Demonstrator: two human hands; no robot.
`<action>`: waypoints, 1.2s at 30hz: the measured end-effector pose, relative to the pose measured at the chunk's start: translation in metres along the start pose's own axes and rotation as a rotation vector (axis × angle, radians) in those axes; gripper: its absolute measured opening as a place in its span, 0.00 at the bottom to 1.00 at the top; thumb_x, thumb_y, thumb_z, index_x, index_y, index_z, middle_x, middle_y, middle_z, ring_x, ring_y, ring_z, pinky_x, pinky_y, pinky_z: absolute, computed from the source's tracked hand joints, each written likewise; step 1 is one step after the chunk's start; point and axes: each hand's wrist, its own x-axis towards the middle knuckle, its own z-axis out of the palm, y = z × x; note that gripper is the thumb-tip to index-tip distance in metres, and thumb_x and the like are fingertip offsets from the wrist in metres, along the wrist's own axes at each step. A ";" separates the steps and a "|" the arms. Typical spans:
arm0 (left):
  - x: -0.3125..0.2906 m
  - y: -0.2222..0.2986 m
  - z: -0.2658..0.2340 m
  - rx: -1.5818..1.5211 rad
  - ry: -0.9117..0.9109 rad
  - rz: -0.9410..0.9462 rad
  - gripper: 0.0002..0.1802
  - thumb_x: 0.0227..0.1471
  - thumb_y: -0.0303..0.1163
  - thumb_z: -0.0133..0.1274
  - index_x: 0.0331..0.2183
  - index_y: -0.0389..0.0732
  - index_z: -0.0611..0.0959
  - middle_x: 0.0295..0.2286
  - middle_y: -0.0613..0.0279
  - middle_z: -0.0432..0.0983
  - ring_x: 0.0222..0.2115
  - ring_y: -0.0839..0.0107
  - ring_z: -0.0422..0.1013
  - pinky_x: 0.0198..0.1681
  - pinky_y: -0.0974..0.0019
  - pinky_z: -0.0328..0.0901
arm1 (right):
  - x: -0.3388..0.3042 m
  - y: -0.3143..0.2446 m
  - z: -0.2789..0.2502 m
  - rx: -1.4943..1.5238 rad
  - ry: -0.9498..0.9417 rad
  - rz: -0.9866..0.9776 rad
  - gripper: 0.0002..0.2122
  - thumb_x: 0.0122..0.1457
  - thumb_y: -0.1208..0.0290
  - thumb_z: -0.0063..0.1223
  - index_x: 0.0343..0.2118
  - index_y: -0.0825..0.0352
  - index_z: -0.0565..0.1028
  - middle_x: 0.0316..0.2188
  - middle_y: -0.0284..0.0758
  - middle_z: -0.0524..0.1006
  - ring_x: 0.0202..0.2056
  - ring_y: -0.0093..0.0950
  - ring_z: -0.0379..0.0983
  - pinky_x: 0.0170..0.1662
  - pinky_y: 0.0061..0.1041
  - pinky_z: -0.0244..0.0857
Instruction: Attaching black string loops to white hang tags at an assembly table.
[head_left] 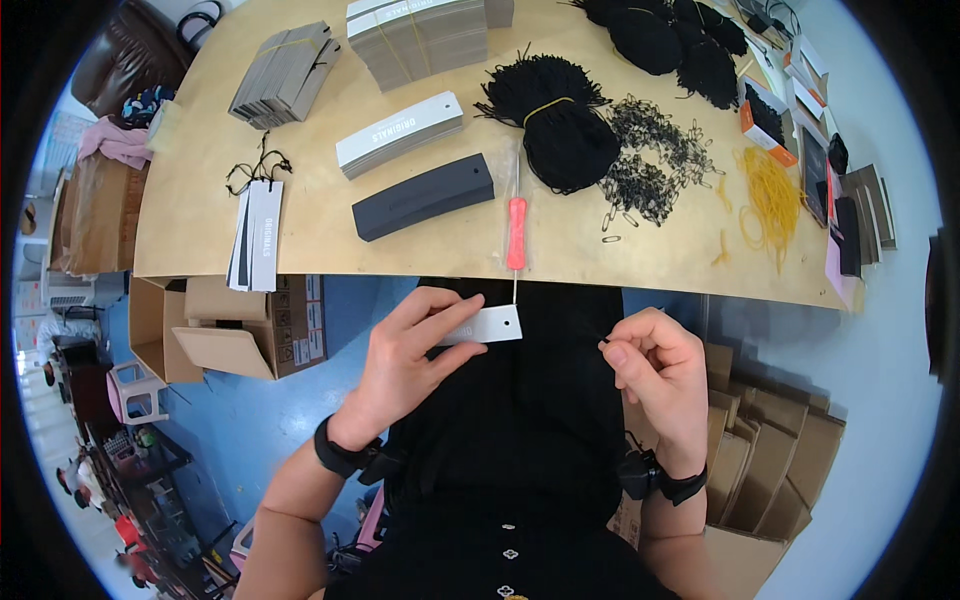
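Observation:
In front of my black clothing, my left hand [415,335] pinches a white hang tag [488,326] between thumb and fingers. The tag's punched hole is at its right end. Across from it, my right hand [655,365] is closed in a pinch; something small and dark is at its fingertips, lost against the black clothing. A red-handled tool [517,235] with a thin metal shaft lies over the table's front edge, its tip close to the tag. Beyond lie a stack of dark tags [424,197], a stack of white tags [400,133], and finished-looking tags [262,240] with black strings.
Black string bundles [570,140], loose black safety pins [655,160] and yellow rubber bands [768,205] lie on the wooden table [690,255]. Grey tag stacks [285,75] stand at the back. Cardboard boxes [235,325] sit below left; flattened cardboard [780,450] leans at right.

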 end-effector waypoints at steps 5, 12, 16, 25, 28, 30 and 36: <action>-0.005 -0.008 0.025 0.038 0.136 0.069 0.29 0.36 0.24 0.71 0.46 0.39 0.84 0.36 0.56 0.78 0.34 0.65 0.75 0.36 0.68 0.70 | 0.001 0.000 0.009 -0.018 -0.042 0.008 0.03 0.61 0.77 0.59 0.33 0.69 0.76 0.21 0.24 0.73 0.22 0.09 0.65 0.25 0.11 0.56; -0.005 -0.009 0.032 -0.036 0.199 -0.037 0.27 0.36 0.22 0.70 0.44 0.39 0.85 0.36 0.55 0.80 0.34 0.65 0.75 0.37 0.68 0.70 | 0.001 0.002 0.024 -0.047 -0.110 0.008 0.03 0.60 0.76 0.59 0.33 0.69 0.77 0.21 0.23 0.73 0.22 0.09 0.63 0.25 0.12 0.55; 0.007 -0.013 0.035 -0.164 0.121 -0.173 0.21 0.40 0.22 0.67 0.42 0.38 0.85 0.35 0.54 0.81 0.34 0.63 0.77 0.38 0.67 0.70 | 0.013 0.011 0.031 -0.123 -0.146 -0.003 0.04 0.60 0.74 0.60 0.32 0.69 0.77 0.20 0.24 0.73 0.21 0.09 0.62 0.25 0.13 0.54; 0.013 -0.016 0.029 -0.314 -0.046 -0.123 0.15 0.47 0.21 0.62 0.41 0.37 0.85 0.36 0.55 0.81 0.35 0.62 0.76 0.38 0.66 0.70 | 0.018 0.054 0.013 -0.237 0.013 0.148 0.06 0.60 0.71 0.60 0.32 0.68 0.77 0.18 0.25 0.74 0.20 0.11 0.66 0.23 0.14 0.59; 0.005 -0.027 0.030 -0.328 -0.116 0.044 0.14 0.48 0.20 0.61 0.41 0.38 0.85 0.34 0.57 0.81 0.34 0.63 0.75 0.36 0.66 0.70 | 0.010 0.054 0.020 -0.208 -0.073 0.209 0.07 0.61 0.69 0.59 0.32 0.68 0.77 0.18 0.27 0.76 0.19 0.12 0.70 0.20 0.13 0.60; -0.002 -0.021 0.029 -0.402 -0.154 0.057 0.14 0.48 0.19 0.60 0.41 0.38 0.85 0.32 0.58 0.80 0.32 0.64 0.75 0.34 0.67 0.68 | 0.009 0.049 0.027 -0.223 -0.192 0.258 0.07 0.62 0.68 0.58 0.34 0.67 0.78 0.19 0.28 0.77 0.18 0.12 0.70 0.19 0.14 0.60; -0.005 -0.004 0.003 -0.538 -0.215 -0.176 0.16 0.45 0.17 0.57 0.39 0.37 0.85 0.29 0.60 0.78 0.29 0.68 0.75 0.33 0.70 0.68 | 0.012 0.034 0.034 -0.163 -0.311 0.117 0.08 0.60 0.72 0.59 0.40 0.69 0.77 0.27 0.32 0.79 0.19 0.13 0.70 0.21 0.14 0.60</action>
